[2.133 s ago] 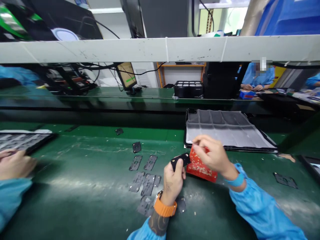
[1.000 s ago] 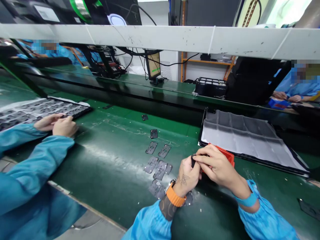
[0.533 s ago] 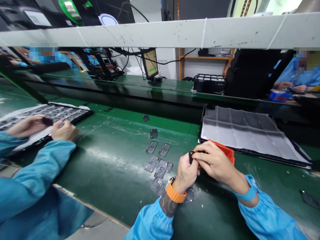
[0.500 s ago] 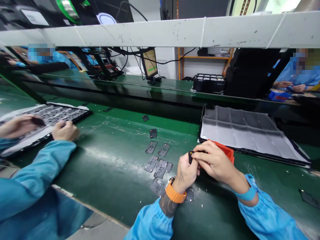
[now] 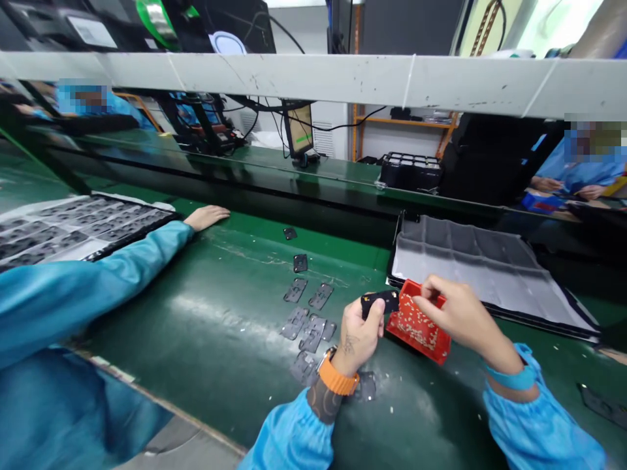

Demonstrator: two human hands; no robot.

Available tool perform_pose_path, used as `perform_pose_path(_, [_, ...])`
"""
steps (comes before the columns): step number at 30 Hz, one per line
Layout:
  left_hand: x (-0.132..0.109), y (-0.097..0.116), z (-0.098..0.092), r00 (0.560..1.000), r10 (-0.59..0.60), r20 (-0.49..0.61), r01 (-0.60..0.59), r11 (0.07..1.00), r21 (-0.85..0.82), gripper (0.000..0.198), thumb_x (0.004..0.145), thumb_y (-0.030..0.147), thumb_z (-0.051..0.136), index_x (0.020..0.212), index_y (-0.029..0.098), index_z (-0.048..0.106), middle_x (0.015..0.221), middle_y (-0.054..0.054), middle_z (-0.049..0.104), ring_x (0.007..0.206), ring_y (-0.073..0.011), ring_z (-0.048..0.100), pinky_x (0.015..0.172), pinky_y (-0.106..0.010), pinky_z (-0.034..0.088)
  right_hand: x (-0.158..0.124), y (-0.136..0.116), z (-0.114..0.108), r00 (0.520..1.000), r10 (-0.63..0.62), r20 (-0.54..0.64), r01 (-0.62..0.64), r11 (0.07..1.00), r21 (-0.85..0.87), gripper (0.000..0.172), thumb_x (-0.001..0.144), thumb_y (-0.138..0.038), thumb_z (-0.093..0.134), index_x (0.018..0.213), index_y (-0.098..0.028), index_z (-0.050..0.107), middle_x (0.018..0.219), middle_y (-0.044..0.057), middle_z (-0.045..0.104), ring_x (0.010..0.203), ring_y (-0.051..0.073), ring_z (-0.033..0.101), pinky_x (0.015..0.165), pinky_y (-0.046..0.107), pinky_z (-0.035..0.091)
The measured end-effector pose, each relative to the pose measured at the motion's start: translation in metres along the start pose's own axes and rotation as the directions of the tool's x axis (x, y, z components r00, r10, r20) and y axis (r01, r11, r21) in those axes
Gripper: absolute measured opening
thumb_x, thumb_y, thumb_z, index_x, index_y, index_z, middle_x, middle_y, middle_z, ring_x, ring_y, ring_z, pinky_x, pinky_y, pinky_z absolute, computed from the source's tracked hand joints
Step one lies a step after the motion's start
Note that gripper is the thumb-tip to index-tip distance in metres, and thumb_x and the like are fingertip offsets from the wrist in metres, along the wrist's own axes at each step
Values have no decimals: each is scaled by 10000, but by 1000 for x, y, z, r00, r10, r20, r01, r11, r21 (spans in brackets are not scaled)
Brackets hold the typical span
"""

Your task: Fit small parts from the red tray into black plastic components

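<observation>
My left hand [image 5: 360, 333], with an orange watch strap at the wrist, grips a small flat black plastic part [image 5: 382, 303], the thumb pressed on its face. Over the red bin [image 5: 420, 349] my right hand [image 5: 455, 313] has its fingers bent and thumb drawn in; whether a tiny piece sits at the fingertips is hidden. Many small pale pieces [image 5: 414, 326] lie scattered inside the bin. Left of my hands, several similar flat black parts [image 5: 313, 333] rest on the green table in a loose row, some overlapping.
A black tray with a grey-white divided liner [image 5: 470, 261] lies behind the bin. At left, a co-worker's hand [image 5: 208, 217] rests on the green table [image 5: 206, 326] beside a tray of dark parts [image 5: 98, 219]. A shelf beam [image 5: 304, 75] crosses above.
My right hand has left the black part and moved right over the red bin. The part now shows more fully in my left hand. The co-worker's arm has reached forward across the table.
</observation>
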State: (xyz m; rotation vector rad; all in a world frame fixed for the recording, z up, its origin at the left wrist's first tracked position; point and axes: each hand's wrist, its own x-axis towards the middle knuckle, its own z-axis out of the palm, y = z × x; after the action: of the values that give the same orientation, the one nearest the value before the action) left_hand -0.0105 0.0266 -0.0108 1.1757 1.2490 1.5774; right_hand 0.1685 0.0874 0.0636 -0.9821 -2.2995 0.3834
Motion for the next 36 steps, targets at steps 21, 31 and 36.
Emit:
perform_pose_path(21, [0, -14, 3, 995, -98, -17, 86, 927, -364, 435, 888, 537, 643, 724, 153, 522, 525, 60, 471, 402, -49, 437, 405, -172, 309, 2, -4, 42, 897, -404, -178, 412, 911, 5, 233, 993, -131, 489, 1052, -192, 706, 951, 91, 683, 846, 203, 660, 727, 340, 577])
perform_pose_path(31, [5, -7, -1, 997, -45, -62, 26, 958, -287, 474, 866, 592, 629, 700, 168, 498, 528, 58, 471, 407, -63, 444, 413, -187, 331, 3, -12, 38, 911, -369, -181, 391, 915, 100, 178, 953, -110, 512, 949, -182, 675, 1001, 95, 685, 899, 202, 667, 788, 325, 560])
perform_pose_path(36, [2, -1, -1, 999, 28, -44, -28, 1000, 12, 473, 908, 561, 566, 653, 166, 511, 498, 36, 494, 419, -81, 475, 447, -206, 372, 1, -11, 23, 968, -107, -229, 154, 968, 199, 259, 950, -195, 542, 691, -190, 550, 789, 38, 683, 726, 169, 651, 687, 285, 504])
